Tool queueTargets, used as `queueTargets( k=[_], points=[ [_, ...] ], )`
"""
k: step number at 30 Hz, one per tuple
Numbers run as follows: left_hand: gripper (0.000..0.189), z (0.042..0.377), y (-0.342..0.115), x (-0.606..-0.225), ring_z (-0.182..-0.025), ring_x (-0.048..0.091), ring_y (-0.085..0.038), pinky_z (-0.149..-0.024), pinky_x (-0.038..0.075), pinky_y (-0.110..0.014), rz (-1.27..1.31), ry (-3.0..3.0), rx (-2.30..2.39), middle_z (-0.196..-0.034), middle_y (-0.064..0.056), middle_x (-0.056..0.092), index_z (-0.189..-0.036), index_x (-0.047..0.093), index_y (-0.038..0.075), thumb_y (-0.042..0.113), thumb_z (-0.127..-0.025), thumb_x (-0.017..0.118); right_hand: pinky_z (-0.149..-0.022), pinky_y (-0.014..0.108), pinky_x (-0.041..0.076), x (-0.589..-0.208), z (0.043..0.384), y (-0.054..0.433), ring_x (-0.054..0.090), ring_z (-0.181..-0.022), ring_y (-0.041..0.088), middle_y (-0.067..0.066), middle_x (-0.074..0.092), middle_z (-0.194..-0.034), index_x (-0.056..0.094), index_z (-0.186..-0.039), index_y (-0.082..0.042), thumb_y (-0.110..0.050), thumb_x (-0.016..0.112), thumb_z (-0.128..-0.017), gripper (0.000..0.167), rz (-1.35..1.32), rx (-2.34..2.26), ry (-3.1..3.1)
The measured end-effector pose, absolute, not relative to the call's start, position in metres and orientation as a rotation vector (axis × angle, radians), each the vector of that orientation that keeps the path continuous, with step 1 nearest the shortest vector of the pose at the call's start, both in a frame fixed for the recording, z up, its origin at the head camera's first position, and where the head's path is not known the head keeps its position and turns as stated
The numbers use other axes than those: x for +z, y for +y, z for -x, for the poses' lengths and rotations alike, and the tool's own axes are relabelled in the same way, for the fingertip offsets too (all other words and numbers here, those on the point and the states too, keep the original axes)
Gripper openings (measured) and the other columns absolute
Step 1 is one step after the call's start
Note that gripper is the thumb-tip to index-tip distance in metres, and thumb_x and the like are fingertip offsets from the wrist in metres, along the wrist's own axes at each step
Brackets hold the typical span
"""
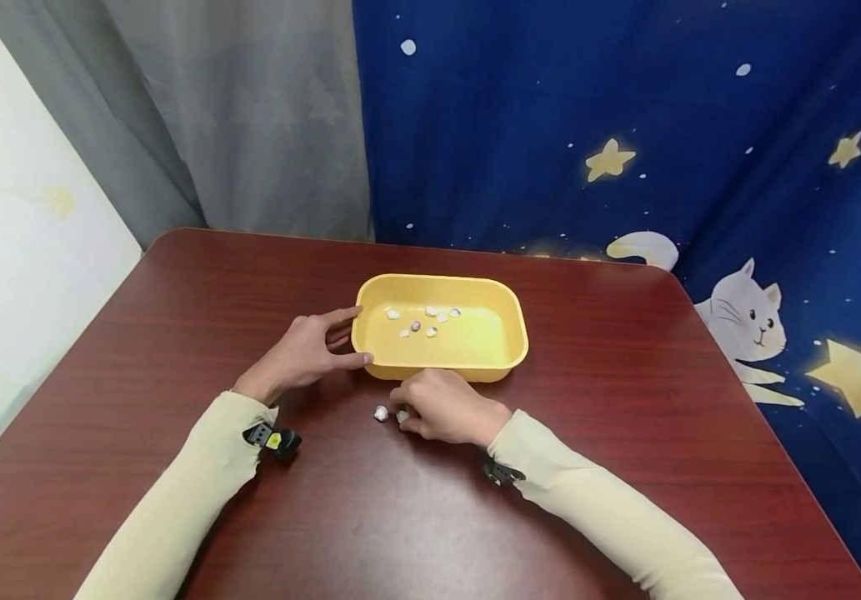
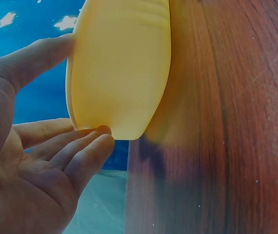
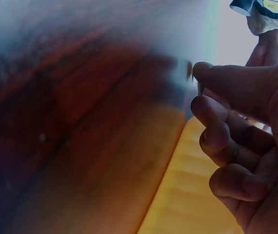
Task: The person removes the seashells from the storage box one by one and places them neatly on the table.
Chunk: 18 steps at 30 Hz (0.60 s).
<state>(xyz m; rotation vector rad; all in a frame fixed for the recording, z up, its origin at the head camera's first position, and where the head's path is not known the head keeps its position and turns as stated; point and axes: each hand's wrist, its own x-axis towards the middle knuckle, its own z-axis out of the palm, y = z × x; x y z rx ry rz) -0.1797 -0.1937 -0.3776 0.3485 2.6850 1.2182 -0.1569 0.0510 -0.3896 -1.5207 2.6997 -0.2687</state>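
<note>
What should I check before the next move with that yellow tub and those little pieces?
1. Left hand on the tub: ok, fingers touch its left end.
2. Tub upright on the table: ok.
3. Right hand gripping a piece: ok, pinched between thumb and finger.
4. That piece clear of the table: cannot tell.
5. No loose piece on the table: not ok, one lies beside the right fingertips.
6. Room inside the tub: ok, bare floor shows.

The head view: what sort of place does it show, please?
Probably an indoor room, perhaps a corner screened off by fabric: a dark reddish table stands before a grey curtain and a starry blue curtain. Its exact use is unclear.
</note>
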Motion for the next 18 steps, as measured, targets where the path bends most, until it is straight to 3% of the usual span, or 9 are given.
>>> queueTargets(
  k=[18],
  points=[
    [0.088,0.1814,-0.194,-0.3785,-0.135,0.057,-0.024,-0.107,0.052,-0.04,-0.336,2.685,1.214,-0.155,-0.017,0.047,-0.153,0.041,0.007,0.04,-0.082,0.082,-0.054,0.016,0.04,-0.3947,0.1644,0.045,0.051,-0.058,-0.001,-0.013,0.057,-0.063,0.072,-0.085,-0.021,-0.023,0.078,-0.086,0.006,1.452,-0.294,2.671]
  ],
)
